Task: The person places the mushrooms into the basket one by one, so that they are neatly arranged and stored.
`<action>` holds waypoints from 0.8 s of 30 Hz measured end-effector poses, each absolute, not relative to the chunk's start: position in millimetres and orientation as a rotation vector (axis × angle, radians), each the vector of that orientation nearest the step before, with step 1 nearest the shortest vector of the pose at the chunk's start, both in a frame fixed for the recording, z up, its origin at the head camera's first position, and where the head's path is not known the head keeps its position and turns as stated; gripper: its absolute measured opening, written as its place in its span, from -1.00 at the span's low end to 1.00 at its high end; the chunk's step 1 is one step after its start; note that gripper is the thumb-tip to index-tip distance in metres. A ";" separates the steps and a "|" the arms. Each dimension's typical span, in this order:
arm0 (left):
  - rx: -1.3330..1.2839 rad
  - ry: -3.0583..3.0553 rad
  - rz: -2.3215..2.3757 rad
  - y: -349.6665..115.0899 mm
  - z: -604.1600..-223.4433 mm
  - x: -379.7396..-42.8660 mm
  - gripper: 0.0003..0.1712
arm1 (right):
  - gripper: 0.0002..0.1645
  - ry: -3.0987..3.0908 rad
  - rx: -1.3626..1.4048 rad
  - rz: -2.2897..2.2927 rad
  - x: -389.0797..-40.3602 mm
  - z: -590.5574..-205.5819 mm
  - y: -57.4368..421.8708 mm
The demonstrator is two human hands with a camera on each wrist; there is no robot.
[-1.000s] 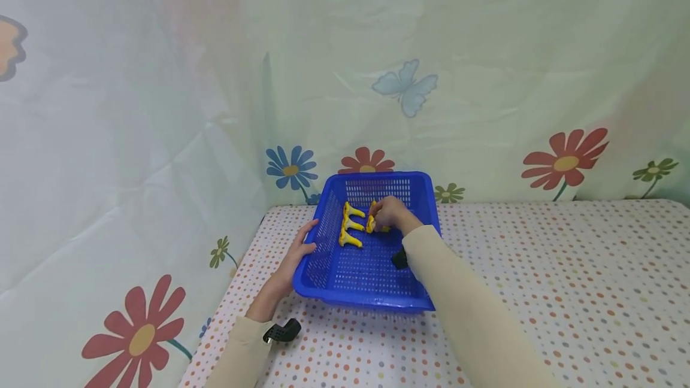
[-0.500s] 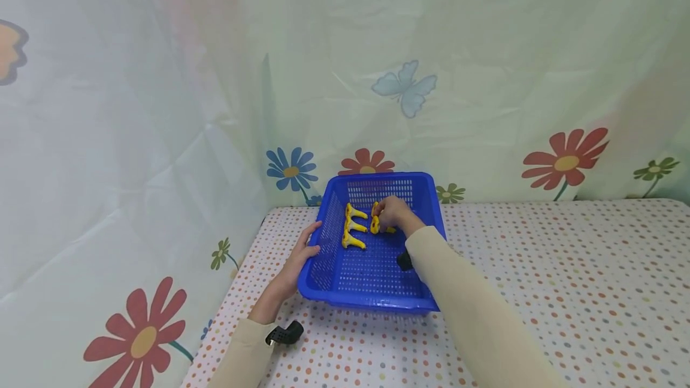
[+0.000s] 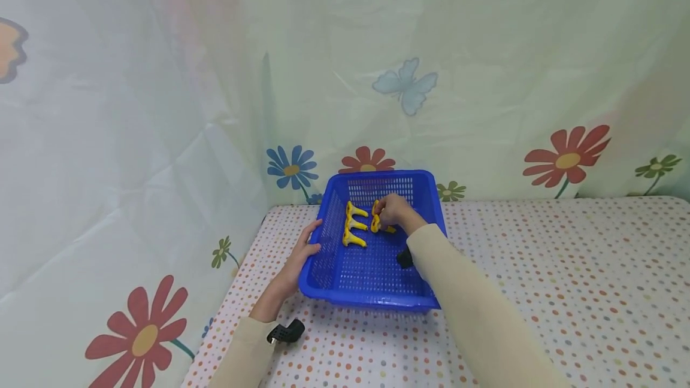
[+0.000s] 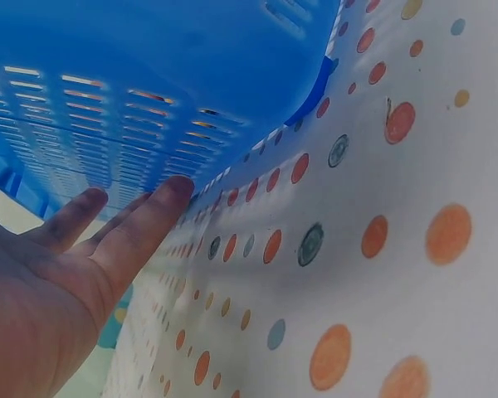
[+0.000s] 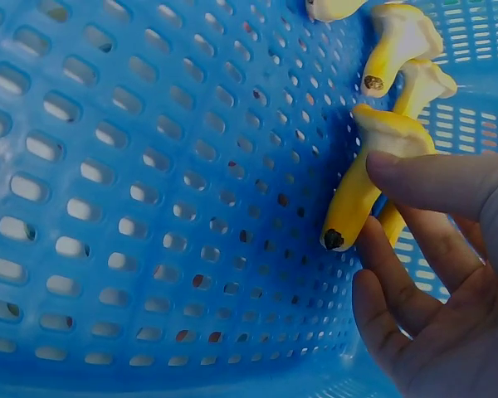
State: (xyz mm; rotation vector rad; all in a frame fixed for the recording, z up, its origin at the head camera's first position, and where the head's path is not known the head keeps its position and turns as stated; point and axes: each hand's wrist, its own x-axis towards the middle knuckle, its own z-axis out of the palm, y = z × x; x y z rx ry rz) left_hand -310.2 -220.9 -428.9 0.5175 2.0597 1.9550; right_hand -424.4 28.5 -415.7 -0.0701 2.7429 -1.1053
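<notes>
A blue plastic basket (image 3: 372, 300) with slotted walls holds several yellow mushrooms with pale caps and dark stem ends. Down in its far half, my right hand (image 3: 395, 211) pinches one yellow mushroom (image 5: 353, 197) between thumb and fingers; other mushrooms lie close by it. To the left of that hand, three more mushrooms (image 3: 354, 238) lie in a row with their stems pointing right. My left hand (image 3: 293, 261) touches the basket's left side, its fingers (image 4: 141, 236) fairly straight against the slotted wall.
The basket stands on a table (image 3: 539, 274) with a dotted cover, close to the back wall sheet (image 3: 485, 76) printed with flowers and a butterfly. Another sheet (image 3: 135, 196) borders the left side. Black wrist cameras (image 3: 287, 332) are strapped to both forearms.
The basket and left hand have shifted slightly right in view since a second ago. My right hand stays at the same mushrooms, with only a small movement.
</notes>
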 end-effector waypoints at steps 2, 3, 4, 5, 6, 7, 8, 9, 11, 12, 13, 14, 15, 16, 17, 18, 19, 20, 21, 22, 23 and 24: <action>0.513 2.054 1.964 -220.0 -428.1 -310.9 -0.40 | -0.62 2.759 -0.072 -1.097 -424.5 -414.0 29.4; 0.513 2.053 1.965 -219.8 -427.6 -310.9 -0.40 | -0.62 2.765 -0.069 -1.087 -424.5 -413.5 29.7; 0.514 2.052 1.963 -219.6 -427.3 -310.9 -0.40 | -0.63 2.766 -0.060 -1.080 -424.4 -413.0 29.9; 0.515 2.052 1.960 -219.4 -426.8 -310.7 -0.41 | -0.64 2.768 -0.056 -1.070 -424.0 -412.5 30.1; 0.519 2.049 1.961 -219.3 -426.5 -310.7 -0.40 | -0.65 2.770 -0.051 -1.063 -423.8 -412.1 30.2; 0.522 2.047 1.962 -219.2 -426.1 -310.5 -0.40 | -0.66 2.772 -0.046 -1.060 -423.9 -411.8 30.3; 0.526 2.048 1.962 -219.2 -425.8 -310.4 -0.40 | -0.67 2.774 -0.041 -1.060 -423.9 -411.5 30.5; 0.527 2.048 1.966 -219.1 -425.5 -310.3 -0.40 | -0.68 2.774 -0.034 -1.059 -424.0 -411.3 30.4; 0.528 2.049 1.968 -219.0 -425.3 -310.4 -0.40 | -0.69 2.774 -0.022 -1.065 -424.3 -410.9 30.2; 0.527 2.052 1.966 -218.9 -425.2 -310.4 -0.40 | -0.70 2.773 -0.017 -1.068 -424.3 -410.7 30.1; 0.529 2.053 1.964 -218.8 -425.0 -310.3 -0.40 | -0.70 2.772 -0.011 -1.069 -424.2 -410.4 30.1; 0.529 2.056 1.960 -218.7 -425.1 -310.2 -0.40 | -0.70 2.768 -0.004 -1.068 -424.1 -410.1 30.0; 0.529 2.057 1.958 -218.6 -425.2 -310.1 -0.40 | -0.70 2.763 0.006 -1.072 -424.0 -410.0 29.9; 0.529 2.059 1.956 -218.5 -425.4 -310.1 -0.39 | -0.69 2.755 0.014 -1.080 -424.0 -409.7 30.0; 0.528 2.059 1.956 -218.4 -425.5 -310.0 -0.39 | -0.69 2.747 0.015 -1.087 -423.9 -409.5 30.1; 0.526 2.062 1.954 -218.4 -425.5 -309.7 -0.40 | -0.69 2.741 0.017 -1.091 -424.1 -409.3 30.3; 0.527 2.061 1.957 -218.3 -425.5 -309.7 -0.39 | -0.68 2.738 0.018 -1.094 -424.3 -409.2 30.6; 0.526 2.061 1.958 -218.2 -425.5 -309.6 -0.39 | -0.68 2.734 0.020 -1.098 -424.9 -409.3 30.9; 0.526 2.061 1.959 -218.1 -425.4 -309.7 -0.39 | -0.68 2.734 0.016 -1.098 -425.3 -409.3 31.3; 0.524 2.061 1.959 -218.0 -425.3 -309.7 -0.39 | -0.68 2.734 0.010 -1.099 -425.4 -408.8 31.6; 0.523 2.058 1.961 -218.0 -425.4 -309.8 -0.40 | -0.68 2.737 0.000 -1.098 -425.5 -408.3 32.2; 0.524 2.059 1.961 -217.9 -425.3 -309.9 -0.39 | -0.68 2.743 -0.004 -1.095 -425.8 -407.7 32.9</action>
